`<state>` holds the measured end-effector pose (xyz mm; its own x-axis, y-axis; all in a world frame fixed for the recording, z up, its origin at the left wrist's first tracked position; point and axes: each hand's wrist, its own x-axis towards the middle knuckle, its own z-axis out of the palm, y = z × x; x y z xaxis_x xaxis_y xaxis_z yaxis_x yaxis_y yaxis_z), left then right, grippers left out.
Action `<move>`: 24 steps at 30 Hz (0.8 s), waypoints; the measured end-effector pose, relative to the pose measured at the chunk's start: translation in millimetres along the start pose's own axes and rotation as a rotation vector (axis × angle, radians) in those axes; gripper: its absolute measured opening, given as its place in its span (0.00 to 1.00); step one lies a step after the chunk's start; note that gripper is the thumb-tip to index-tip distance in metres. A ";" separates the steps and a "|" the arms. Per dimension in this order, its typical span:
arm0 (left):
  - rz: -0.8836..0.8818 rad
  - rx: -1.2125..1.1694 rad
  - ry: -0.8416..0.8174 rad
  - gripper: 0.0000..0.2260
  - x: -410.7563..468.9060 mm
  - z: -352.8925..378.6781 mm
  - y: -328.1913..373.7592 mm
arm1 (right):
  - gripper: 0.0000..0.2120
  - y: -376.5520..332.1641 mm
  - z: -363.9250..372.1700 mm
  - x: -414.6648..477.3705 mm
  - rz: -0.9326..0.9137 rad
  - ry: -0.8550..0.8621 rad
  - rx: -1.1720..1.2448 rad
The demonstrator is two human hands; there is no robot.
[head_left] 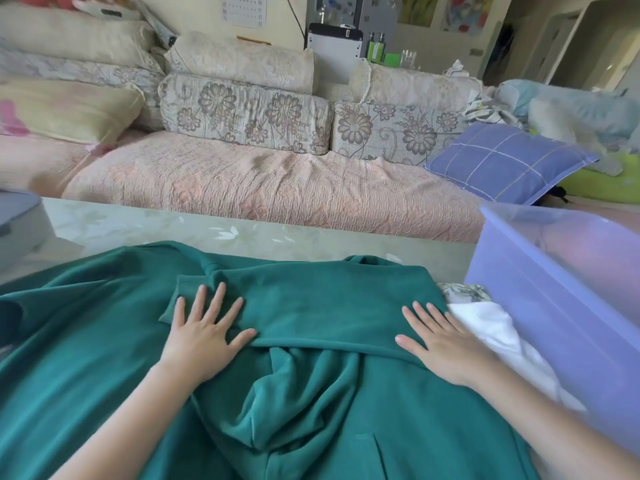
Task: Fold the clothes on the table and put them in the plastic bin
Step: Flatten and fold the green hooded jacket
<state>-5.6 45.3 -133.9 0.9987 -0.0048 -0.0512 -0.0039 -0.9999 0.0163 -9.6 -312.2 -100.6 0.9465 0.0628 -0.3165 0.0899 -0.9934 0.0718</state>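
Green fleece fills most of what I see: the green sweatshirt (86, 341) lies spread over the table (242, 233) right in front of me, with one sleeve (329, 306) folded across its chest. My left hand (204, 334) lies flat on the ribbed cuff end of that sleeve, fingers straight and spread wide. My right hand (440, 344) lies flat on the other end, fingers straight and closer together. Neither hand grips anything. The cloth below the sleeve is bunched into loose folds between my forearms.

Just beside my right hand a white garment (491, 327) lies crumpled against the plastic bin (554, 289), and a bit of flowered cloth (464, 292) peeps out behind it. The bin is lilac and see-through, standing at the right end of the table, touching the white garment. At the far left edge sits a grey object (17, 223) I cannot make out.

The tabletop is pale green and glossy with a white flower pattern. Beyond it runs a sofa (277, 188) under a pink quilted cover, with flowered cushions (242, 112) along its back and a blue checked pillow (509, 161) on the right.
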 end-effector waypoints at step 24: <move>0.026 -0.258 0.436 0.18 4.8 -15.5 -29.2 | 0.32 -79.5 13.0 30.0 -0.024 0.024 0.104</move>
<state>0.1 74.7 -119.1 0.9269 0.0323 0.3738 -0.0716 -0.9627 0.2608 7.7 -232.6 -128.1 0.9519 0.0875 -0.2937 0.0809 -0.9961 -0.0344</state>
